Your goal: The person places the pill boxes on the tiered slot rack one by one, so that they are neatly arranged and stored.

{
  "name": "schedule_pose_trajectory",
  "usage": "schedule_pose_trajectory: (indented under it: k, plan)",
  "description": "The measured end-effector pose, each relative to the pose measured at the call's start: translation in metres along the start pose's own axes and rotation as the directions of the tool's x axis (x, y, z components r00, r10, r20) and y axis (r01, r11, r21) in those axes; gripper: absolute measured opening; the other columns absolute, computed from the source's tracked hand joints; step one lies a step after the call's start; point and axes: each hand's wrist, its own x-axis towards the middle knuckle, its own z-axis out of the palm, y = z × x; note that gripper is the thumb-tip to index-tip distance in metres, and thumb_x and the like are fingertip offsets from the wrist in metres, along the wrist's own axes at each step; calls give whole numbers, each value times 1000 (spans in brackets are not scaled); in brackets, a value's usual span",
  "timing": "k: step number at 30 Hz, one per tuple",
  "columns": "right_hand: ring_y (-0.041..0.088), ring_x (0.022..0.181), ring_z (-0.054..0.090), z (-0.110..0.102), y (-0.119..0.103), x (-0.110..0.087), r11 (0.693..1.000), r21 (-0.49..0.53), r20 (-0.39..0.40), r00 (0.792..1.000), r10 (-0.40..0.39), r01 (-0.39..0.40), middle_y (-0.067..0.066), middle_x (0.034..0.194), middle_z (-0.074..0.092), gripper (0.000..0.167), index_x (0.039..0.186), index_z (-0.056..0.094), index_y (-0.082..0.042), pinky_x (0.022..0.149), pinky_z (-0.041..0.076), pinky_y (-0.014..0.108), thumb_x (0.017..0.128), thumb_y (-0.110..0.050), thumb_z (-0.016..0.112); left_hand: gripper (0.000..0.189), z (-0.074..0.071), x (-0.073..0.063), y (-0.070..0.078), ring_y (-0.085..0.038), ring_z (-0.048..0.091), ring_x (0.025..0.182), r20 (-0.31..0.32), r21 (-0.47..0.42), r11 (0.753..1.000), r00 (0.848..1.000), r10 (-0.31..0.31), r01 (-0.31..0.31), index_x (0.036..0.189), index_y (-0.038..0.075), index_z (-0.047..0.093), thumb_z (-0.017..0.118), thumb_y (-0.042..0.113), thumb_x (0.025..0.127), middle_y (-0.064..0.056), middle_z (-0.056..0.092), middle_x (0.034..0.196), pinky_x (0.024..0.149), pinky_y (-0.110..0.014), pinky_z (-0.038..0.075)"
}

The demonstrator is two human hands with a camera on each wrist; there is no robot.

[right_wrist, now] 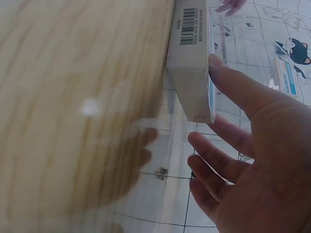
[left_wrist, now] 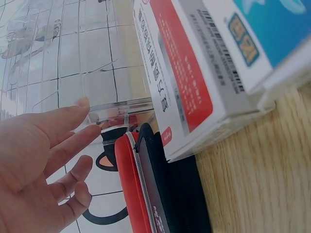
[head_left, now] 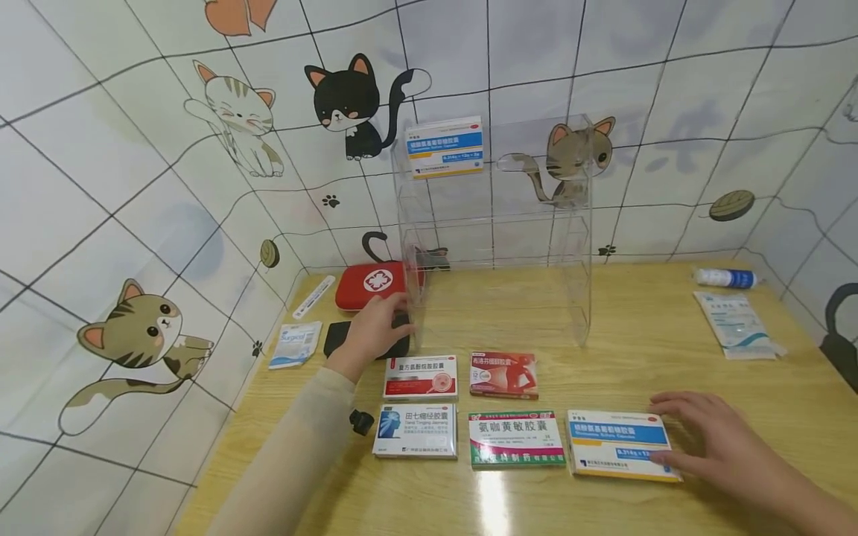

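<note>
My left hand (head_left: 375, 331) is at the left side of a transparent acrylic rack (head_left: 583, 298); thumb and index finger are near its edge, the others loosely bent. My right hand (head_left: 720, 447) is at the right end of a white, blue and orange medicine box (head_left: 613, 447) on the table, the thumb over its face and the fingers spread. A similar medicine box (head_left: 445, 149) stands at the rack's upper left. Nearby lie a green-and-white medicine box (head_left: 516, 439), a white-and-blue one (head_left: 415, 432), a red-and-white one (head_left: 420, 378) and a red one (head_left: 504, 374).
A red first-aid case (head_left: 369, 286) and a black case (head_left: 338, 339) lie by the left hand. Beyond are a surgical packet (head_left: 295, 345) and a white strip (head_left: 313, 296). At right lie a blue-and-white tube (head_left: 724, 278) and another packet (head_left: 733, 324). Tiled walls enclose the table.
</note>
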Motion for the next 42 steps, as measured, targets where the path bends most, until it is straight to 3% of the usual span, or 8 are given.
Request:
schedule_pose_trajectory:
  k: [3,5,9,12,16,22,32,42]
  plan:
    - [19,109,66,-6,-5,0,997,50,34,998,60,-61,6,125,69,63,124,65,-18,90,57,36,76,-51,88,64,0,1,1,-22,56,123,0,14,1000,1000,-1,1,144,21,56,84,33,88,1,71,131,104,-45,54]
    - [3,97,67,-10,-8,1,992,95,35,997,75,-78,3,121,71,53,124,65,-19,77,58,21,81,-42,87,65,-1,1,1,-23,56,124,2,23,1000,1000,-15,15,145,21,55,84,34,88,1,70,131,104,-46,54]
    - [-12,94,62,-18,-12,1,986,168,-78,997,-3,16,3,118,72,37,118,67,-22,73,59,17,86,-18,84,64,-1,-1,2,-23,56,123,11,29,999,999,-36,36,145,21,55,83,33,88,0,69,131,103,-46,54]
    - [-16,97,60,-26,-14,5,978,172,-215,973,-80,118,-9,117,70,39,116,68,-23,70,58,14,84,-6,84,64,0,-1,4,-24,57,123,9,27,999,1000,-30,30,145,21,55,83,33,89,-1,69,132,103,-46,54]
    - [-17,102,59,-43,-17,20,954,210,-350,928,-130,213,-21,116,64,41,118,69,-15,73,55,8,84,6,80,65,2,-1,3,-24,56,125,4,28,999,999,-33,33,146,21,55,83,34,88,-1,69,132,105,-47,53]
    - [-9,100,66,-78,-42,66,905,288,-477,866,-148,313,-7,115,65,37,116,69,-2,79,55,7,84,16,75,66,1,-2,2,-24,55,126,12,23,999,999,-43,43,146,21,54,83,34,88,-1,69,133,105,-48,53]
    - [-16,100,62,-144,-103,155,934,250,-531,843,-88,255,-7,125,61,33,130,64,-12,83,52,5,98,-17,72,66,1,-2,3,-24,61,118,16,-32,998,999,-52,52,146,22,54,84,34,88,0,69,130,100,-44,56]
    - [7,117,63,-194,-138,239,895,266,-678,729,-89,357,-12,126,57,33,130,64,-11,100,52,16,98,-12,70,66,-1,-2,1,-24,61,116,34,-93,993,997,-69,72,146,23,53,83,32,88,-1,68,132,100,-44,56]
